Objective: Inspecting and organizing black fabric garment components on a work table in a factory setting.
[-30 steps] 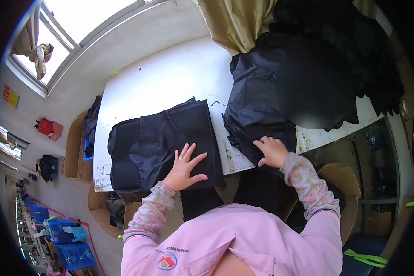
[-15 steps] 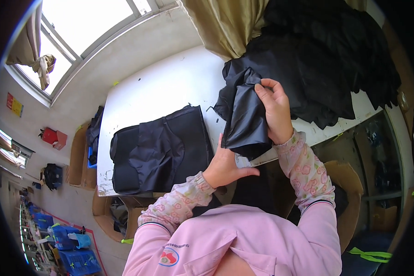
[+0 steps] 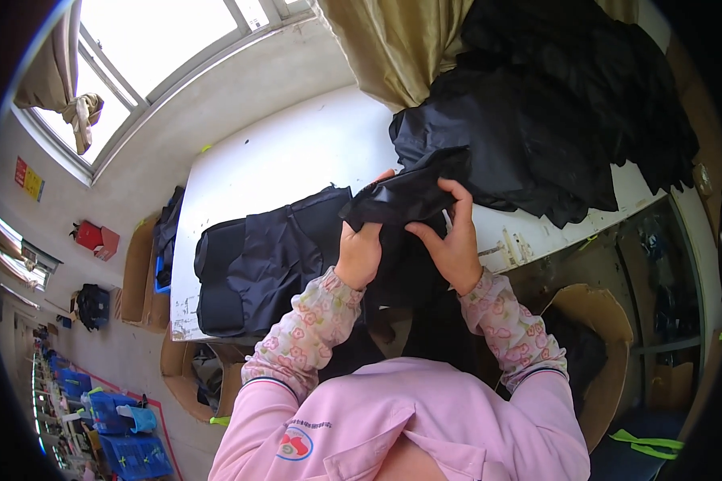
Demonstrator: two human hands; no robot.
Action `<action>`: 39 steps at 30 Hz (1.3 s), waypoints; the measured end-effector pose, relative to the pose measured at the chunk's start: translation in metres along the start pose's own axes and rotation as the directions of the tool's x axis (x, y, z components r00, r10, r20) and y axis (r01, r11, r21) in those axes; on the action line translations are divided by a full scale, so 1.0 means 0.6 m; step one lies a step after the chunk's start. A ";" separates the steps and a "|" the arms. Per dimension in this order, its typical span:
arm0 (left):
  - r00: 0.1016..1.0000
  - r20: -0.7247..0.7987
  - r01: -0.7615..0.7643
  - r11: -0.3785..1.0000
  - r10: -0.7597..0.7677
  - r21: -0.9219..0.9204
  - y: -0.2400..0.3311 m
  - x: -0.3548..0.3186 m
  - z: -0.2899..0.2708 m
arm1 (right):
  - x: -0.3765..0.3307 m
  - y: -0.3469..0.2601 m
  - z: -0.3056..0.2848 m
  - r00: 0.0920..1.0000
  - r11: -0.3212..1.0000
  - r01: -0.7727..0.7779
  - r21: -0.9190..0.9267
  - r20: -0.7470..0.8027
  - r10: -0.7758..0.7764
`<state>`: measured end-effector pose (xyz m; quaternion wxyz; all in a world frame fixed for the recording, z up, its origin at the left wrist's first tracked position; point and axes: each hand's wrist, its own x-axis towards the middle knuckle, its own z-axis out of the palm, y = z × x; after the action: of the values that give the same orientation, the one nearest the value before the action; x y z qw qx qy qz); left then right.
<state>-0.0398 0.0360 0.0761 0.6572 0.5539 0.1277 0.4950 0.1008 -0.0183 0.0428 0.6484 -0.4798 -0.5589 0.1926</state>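
A piece of black fabric (image 3: 409, 195) is stretched between my two hands, folded over along its upper part and hanging down toward the table's front edge. My left hand (image 3: 362, 247) grips its left end, thumb on the near side and a fingertip showing behind. At the other end my right hand (image 3: 455, 240) holds it between thumb and curved fingers. Left of my hands lies a flat stack of black fabric pieces (image 3: 269, 268). Beyond my right hand a large heap of black fabric (image 3: 529, 144) covers the far right of the table.
The white table (image 3: 289, 144) stands against the wall below a window. A gold curtain (image 3: 393, 48) hangs down to the heap. Open cardboard boxes stand below the table, one at the right (image 3: 610, 337) and another at the left (image 3: 176, 369). Blue crates (image 3: 136, 453) sit farther off at lower left.
My left hand has moved up and taken hold of the fabric's left end. My right hand has come down and nearer, and the piece now lies folded sideways between both hands.
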 end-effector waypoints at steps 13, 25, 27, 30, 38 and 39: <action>0.891 0.013 0.455 0.890 -0.455 -0.044 -0.007 -0.016 -0.075 | 0.047 -0.067 -0.098 0.990 0.985 0.141 -0.103 -0.011 -0.143; 0.634 0.545 0.716 0.682 -0.548 -0.147 0.029 -0.037 -0.036 | 0.109 0.090 -0.199 0.893 0.534 0.388 -0.751 0.451 -0.014; 0.774 0.446 0.616 0.697 -0.450 -0.367 0.031 -0.014 -0.039 | 0.118 0.020 -0.196 0.995 0.832 0.099 -0.546 0.056 -0.082; 0.831 0.315 0.552 0.745 -0.458 -0.373 0.019 -0.005 -0.039 | 0.086 -0.143 -0.151 0.999 0.988 0.033 -0.153 0.027 -0.030; 0.874 -0.038 0.449 0.835 -0.485 -0.319 0.021 0.014 0.014 | 0.043 -0.142 -0.113 0.960 0.872 0.256 -0.416 0.214 -0.179; 0.891 -0.067 0.414 0.865 -0.449 -0.284 0.024 0.017 -0.005 | 0.045 -0.144 -0.122 0.959 0.849 0.260 -0.461 0.227 -0.171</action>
<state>-0.0443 0.0442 0.0911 0.8087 0.3858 0.2248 0.3829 0.1504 -0.0672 0.1359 0.4721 -0.5421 -0.6950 0.0138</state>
